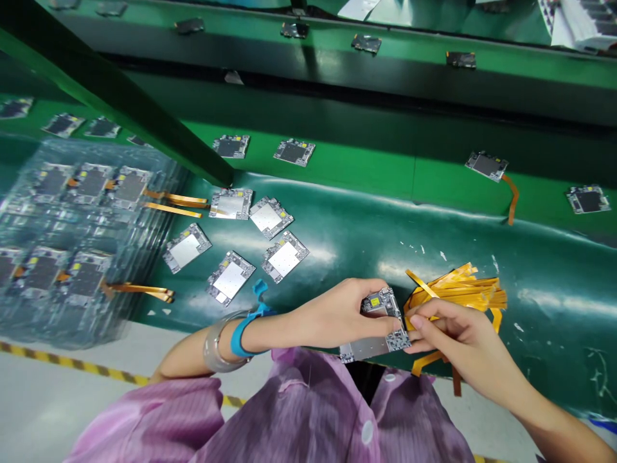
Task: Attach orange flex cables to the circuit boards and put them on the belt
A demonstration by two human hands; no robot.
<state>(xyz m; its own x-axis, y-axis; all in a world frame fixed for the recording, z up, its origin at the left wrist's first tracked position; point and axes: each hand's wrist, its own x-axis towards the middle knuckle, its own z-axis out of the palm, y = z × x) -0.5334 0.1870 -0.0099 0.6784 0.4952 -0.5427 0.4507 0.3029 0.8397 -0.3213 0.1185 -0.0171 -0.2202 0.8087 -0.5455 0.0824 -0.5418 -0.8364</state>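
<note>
My left hand (332, 315) grips a circuit board (369, 348) with a silver shield plate and a yellow label, its thumb lying across the face. At the board's right edge, my right hand (456, 331) pinches an orange ribbon cable (426, 364); the fingers cover the cable's end, so whether it touches the connector cannot be seen. Just behind that hand lies a pile of orange ribbon cables (463, 289). Several loose circuit boards (285, 256) rest on the green mat to the left of my hands.
Stacked clear plastic trays (96, 225) at the left hold boards with ribbon cables sticking out. Behind the mat, a green conveyor belt (366, 173) carries several spaced boards. A dark green post (144, 109) slants across the upper left. Further boards lie on a back ledge (414, 58).
</note>
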